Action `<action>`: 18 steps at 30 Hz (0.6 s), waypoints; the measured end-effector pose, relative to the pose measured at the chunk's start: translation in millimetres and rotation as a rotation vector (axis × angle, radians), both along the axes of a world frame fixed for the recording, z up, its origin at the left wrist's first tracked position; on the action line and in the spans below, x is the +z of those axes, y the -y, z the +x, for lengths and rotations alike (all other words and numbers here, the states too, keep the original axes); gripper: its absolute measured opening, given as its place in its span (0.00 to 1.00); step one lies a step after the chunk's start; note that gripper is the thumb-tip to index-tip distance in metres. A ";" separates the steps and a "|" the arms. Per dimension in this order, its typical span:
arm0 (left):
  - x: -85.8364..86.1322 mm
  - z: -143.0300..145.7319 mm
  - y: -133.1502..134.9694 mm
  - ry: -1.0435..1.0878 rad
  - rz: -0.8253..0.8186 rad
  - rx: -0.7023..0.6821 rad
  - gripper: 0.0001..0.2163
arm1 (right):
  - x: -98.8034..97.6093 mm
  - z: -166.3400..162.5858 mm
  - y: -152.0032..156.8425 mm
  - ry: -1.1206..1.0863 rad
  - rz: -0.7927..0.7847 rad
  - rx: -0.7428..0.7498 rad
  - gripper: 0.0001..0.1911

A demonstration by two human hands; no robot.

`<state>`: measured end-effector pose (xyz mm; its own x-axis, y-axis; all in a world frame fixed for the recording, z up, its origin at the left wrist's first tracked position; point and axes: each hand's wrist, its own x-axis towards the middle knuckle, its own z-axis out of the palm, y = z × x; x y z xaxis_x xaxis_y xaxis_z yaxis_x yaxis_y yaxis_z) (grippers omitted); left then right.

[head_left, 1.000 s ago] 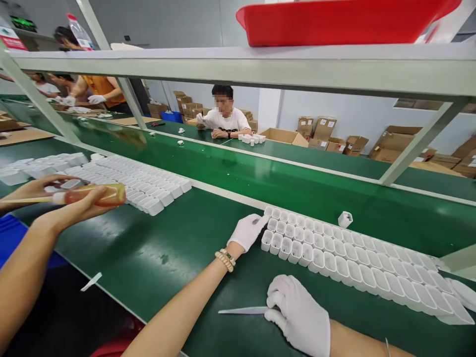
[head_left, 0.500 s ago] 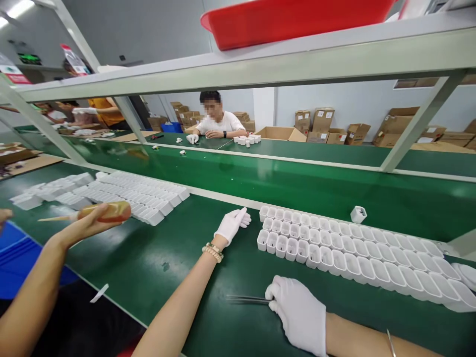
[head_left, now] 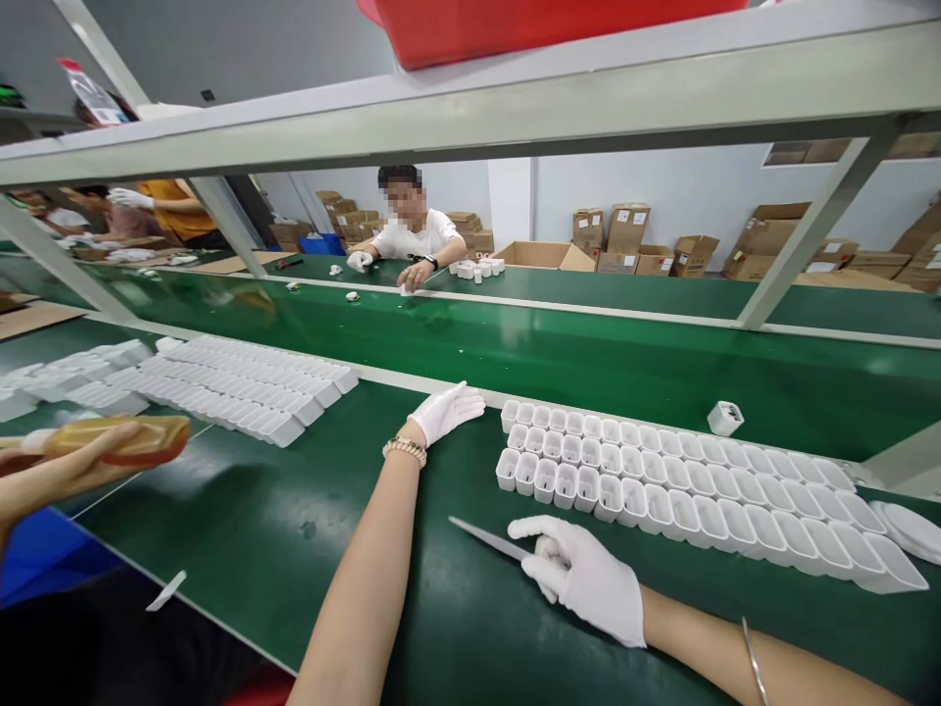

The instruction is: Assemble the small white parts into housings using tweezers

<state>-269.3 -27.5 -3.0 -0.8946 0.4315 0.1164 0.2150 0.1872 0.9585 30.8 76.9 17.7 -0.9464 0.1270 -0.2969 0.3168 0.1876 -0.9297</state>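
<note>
My left hand [head_left: 447, 412], in a white glove with a beaded bracelet at the wrist, lies by the table's far edge. Its fingers are stretched out and hold nothing. My right hand [head_left: 588, 579], also gloved, is closed on metal tweezers [head_left: 485, 537] whose tips point left over the green table. Just beyond it stand rows of small white open-topped cups [head_left: 680, 515], packed side by side; dark marks show inside some of them. The left hand is near the left end of these rows, apart from them.
A single white housing [head_left: 725, 419] sits on the green belt [head_left: 588, 368]. More white parts [head_left: 242, 387] fill the left side. A neighbour's hand holds an amber bottle [head_left: 122, 439] at far left. Across the belt, a person [head_left: 416, 235] works. A shelf beam [head_left: 470, 123] crosses overhead.
My view has shifted slightly right. The tweezers have turned and my right index finger has extended. The fingers of my left hand have straightened. The person opposite now reaches toward the belt.
</note>
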 end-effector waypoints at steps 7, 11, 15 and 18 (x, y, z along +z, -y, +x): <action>-12.4 -16.9 1.2 0.234 -0.005 -0.236 0.14 | -9.5 -0.1 4.1 0.024 0.288 -0.140 0.19; -19.4 -21.7 0.0 0.321 0.031 -0.348 0.16 | -12.7 -2.6 4.6 -0.029 0.678 0.068 0.18; -22.6 -24.8 -2.9 0.375 0.088 -0.411 0.16 | -22.7 -1.0 4.0 -0.083 1.029 0.138 0.19; -22.9 -25.4 -4.7 0.407 0.124 -0.435 0.16 | -25.9 2.1 4.5 -0.125 1.100 0.173 0.20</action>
<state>-294.7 -22.8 -25.9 -0.6222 0.7728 -0.1253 -0.1414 0.0464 0.9889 32.9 72.3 -8.2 -0.9921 0.1250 -0.0055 0.1223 0.9595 -0.2538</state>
